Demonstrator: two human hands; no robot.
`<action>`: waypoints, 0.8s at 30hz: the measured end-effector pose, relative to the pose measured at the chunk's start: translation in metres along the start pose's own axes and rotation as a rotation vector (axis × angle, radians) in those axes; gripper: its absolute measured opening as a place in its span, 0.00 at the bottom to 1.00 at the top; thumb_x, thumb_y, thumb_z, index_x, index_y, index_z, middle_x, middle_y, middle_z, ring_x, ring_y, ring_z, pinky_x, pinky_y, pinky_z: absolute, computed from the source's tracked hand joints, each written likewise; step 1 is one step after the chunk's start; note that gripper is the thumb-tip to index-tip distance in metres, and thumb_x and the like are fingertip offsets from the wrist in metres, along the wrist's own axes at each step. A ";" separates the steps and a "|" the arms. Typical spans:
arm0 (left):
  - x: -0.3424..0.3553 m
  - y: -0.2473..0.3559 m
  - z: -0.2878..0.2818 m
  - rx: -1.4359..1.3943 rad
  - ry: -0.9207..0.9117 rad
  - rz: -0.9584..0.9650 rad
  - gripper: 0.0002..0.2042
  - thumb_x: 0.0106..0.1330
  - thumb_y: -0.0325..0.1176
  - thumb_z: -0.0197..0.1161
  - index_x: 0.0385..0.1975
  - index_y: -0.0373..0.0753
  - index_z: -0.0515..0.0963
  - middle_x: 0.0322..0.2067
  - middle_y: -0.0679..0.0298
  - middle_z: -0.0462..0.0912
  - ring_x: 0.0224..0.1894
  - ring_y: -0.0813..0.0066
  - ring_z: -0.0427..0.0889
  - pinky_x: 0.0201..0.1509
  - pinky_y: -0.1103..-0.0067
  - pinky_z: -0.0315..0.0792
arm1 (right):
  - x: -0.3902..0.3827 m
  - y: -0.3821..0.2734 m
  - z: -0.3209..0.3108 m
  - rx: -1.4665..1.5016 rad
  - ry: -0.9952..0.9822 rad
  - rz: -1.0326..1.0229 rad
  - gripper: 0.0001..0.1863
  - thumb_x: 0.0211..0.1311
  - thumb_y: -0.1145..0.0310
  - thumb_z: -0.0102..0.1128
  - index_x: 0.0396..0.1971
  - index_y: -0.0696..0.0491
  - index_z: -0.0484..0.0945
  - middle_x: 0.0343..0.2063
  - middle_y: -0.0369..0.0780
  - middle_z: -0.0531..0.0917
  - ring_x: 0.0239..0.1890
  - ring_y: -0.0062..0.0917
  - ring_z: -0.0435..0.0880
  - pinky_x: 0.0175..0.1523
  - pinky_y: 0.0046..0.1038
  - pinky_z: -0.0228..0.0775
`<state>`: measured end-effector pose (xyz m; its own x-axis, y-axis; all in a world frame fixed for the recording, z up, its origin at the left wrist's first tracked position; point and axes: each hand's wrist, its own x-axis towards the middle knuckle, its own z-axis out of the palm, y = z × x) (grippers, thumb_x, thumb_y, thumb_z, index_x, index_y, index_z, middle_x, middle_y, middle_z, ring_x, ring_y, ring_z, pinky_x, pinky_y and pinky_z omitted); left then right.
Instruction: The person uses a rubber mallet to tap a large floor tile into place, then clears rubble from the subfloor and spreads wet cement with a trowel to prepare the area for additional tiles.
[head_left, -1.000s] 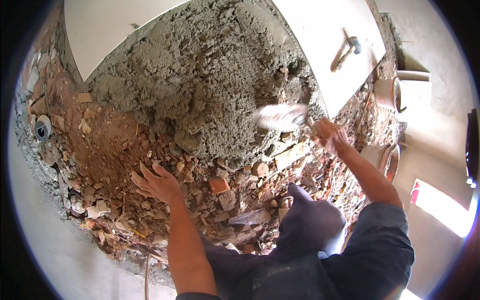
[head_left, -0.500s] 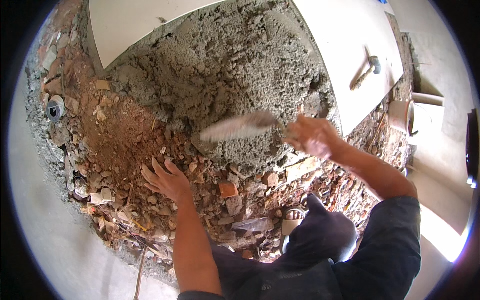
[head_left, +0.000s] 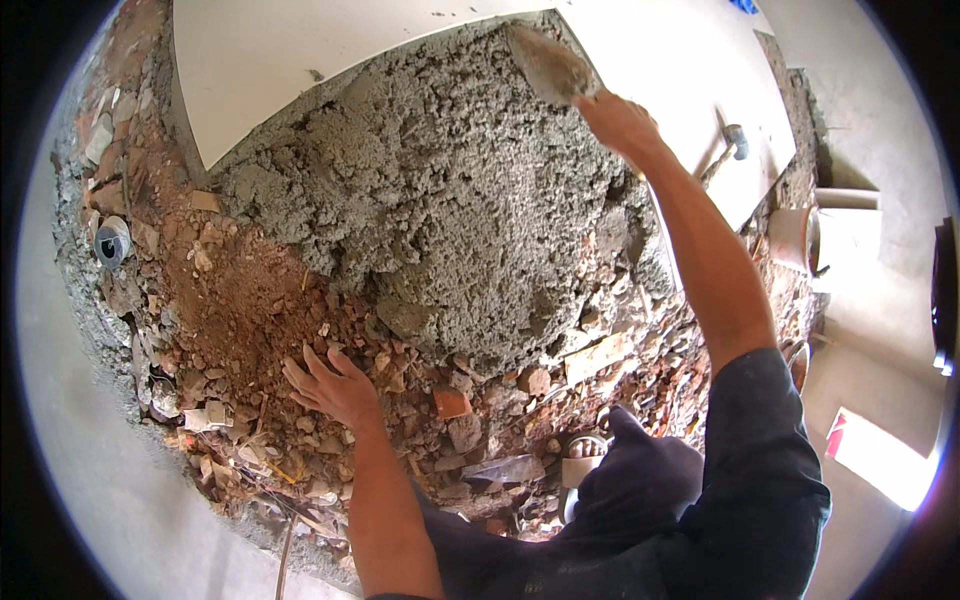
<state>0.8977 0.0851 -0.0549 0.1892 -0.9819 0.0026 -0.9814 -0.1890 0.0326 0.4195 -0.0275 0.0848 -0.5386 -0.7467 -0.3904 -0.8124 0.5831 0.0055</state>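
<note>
My right hand (head_left: 617, 122) is closed round the handle of a trowel (head_left: 550, 66). The trowel's mortar-smeared blade lies at the far corner of the wet grey mortar bed (head_left: 450, 190), where two large white tiles meet. My arm reaches across the edge of the right white tile (head_left: 665, 65). The left white tile (head_left: 250, 70) borders the mortar at the far left. Over the rubble near the bed's left front, my left hand (head_left: 335, 385) is held with its fingers spread and nothing in it.
A mallet (head_left: 733, 145) lies on the right tile. Broken brick, stones and reddish soil (head_left: 235, 290) surround the mortar in front and at left. A pipe end (head_left: 112, 242) sticks up at far left. A bucket-like container (head_left: 792, 240) stands by the right wall.
My right hand has moved the trowel away from me, from the near middle of the mortar to its far corner between the tiles. My left hand has stayed nearly in place.
</note>
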 end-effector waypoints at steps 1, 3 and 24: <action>0.000 -0.001 0.000 0.012 0.002 0.010 0.24 0.73 0.53 0.40 0.62 0.46 0.63 0.66 0.57 0.53 0.71 0.58 0.49 0.72 0.51 0.47 | -0.008 0.002 0.001 -0.011 -0.065 0.075 0.28 0.71 0.48 0.33 0.50 0.57 0.72 0.44 0.52 0.81 0.48 0.44 0.80 0.59 0.50 0.66; 0.000 -0.001 0.000 -0.006 0.015 0.013 0.24 0.73 0.52 0.41 0.62 0.46 0.64 0.66 0.56 0.54 0.71 0.58 0.49 0.71 0.51 0.47 | -0.010 0.005 0.002 -0.087 -0.037 0.090 0.27 0.71 0.49 0.33 0.50 0.56 0.72 0.42 0.52 0.82 0.45 0.43 0.83 0.53 0.50 0.70; 0.001 0.000 -0.001 0.010 0.001 0.030 0.23 0.73 0.50 0.42 0.62 0.45 0.64 0.66 0.54 0.54 0.71 0.56 0.49 0.70 0.49 0.48 | 0.009 -0.045 0.007 0.413 -0.464 -0.119 0.22 0.74 0.57 0.35 0.49 0.59 0.71 0.33 0.47 0.80 0.31 0.30 0.84 0.36 0.31 0.82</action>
<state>0.8983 0.0843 -0.0540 0.1597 -0.9872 0.0046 -0.9869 -0.1596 0.0227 0.4530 -0.0585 0.0741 -0.2218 -0.6512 -0.7258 -0.6573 0.6496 -0.3820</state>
